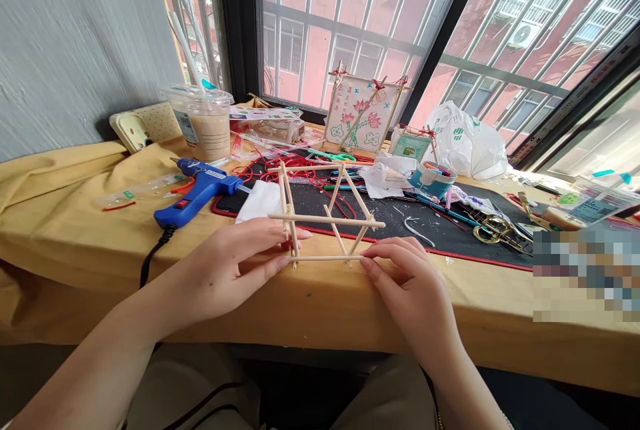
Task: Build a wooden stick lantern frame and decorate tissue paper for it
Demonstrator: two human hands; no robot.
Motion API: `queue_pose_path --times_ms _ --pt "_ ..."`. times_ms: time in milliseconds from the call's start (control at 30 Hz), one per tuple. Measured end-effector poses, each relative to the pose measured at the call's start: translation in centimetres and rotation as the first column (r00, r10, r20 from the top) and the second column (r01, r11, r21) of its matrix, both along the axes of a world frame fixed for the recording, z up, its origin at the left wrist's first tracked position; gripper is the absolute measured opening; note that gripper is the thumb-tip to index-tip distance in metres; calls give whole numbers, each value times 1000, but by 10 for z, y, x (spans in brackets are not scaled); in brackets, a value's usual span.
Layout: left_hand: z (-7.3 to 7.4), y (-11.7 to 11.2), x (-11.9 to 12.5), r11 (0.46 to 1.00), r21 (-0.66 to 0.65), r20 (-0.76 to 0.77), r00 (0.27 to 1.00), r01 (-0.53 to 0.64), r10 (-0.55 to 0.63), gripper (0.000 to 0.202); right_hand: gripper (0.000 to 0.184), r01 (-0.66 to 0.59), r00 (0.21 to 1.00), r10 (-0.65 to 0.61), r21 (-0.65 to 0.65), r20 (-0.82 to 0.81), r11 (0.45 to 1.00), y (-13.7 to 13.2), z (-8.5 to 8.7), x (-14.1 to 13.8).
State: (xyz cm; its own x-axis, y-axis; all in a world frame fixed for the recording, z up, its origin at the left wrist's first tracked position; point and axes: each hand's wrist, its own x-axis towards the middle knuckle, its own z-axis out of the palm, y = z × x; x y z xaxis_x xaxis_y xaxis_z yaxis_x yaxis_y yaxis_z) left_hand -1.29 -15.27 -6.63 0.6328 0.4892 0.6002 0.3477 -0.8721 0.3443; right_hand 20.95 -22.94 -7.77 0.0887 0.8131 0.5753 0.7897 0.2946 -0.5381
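Observation:
My left hand (225, 270) grips the left corner of a wooden stick frame (325, 219), with its fingers around the joined sticks. The frame is a three-dimensional open structure of thin pale sticks, standing on the yellow-clothed table (75, 237) near its front edge. My right hand (410, 283) pinches the right end of the frame's lower stick between fingers and thumb. A blue hot glue gun (200, 191) lies on its side to the left of the frame, beyond my left hand.
Behind the frame lie a black work mat (450, 243), tangled red string (295, 175), and a painted lotus panel (363, 117) against the window. A plastic drink cup (203, 127), white plastic bag (465, 140), and gold-coloured scissors (493, 230) stand around. Window bars lie beyond.

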Motion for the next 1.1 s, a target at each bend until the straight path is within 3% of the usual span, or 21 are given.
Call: queue_pose_path --times_ms 233,1000,1100 --pt "0 2 -1 997 -8 -28 996 80 -80 14 11 -15 1000 14 -16 -16 1000 1 1 0" --pt "0 3 -5 994 -56 -176 980 89 -97 19 7 16 1000 -16 -20 -4 1000 3 0 -1" --pt "0 3 -6 994 -73 -198 975 86 -99 25 14 -20 1000 20 -6 5 1000 5 2 1"
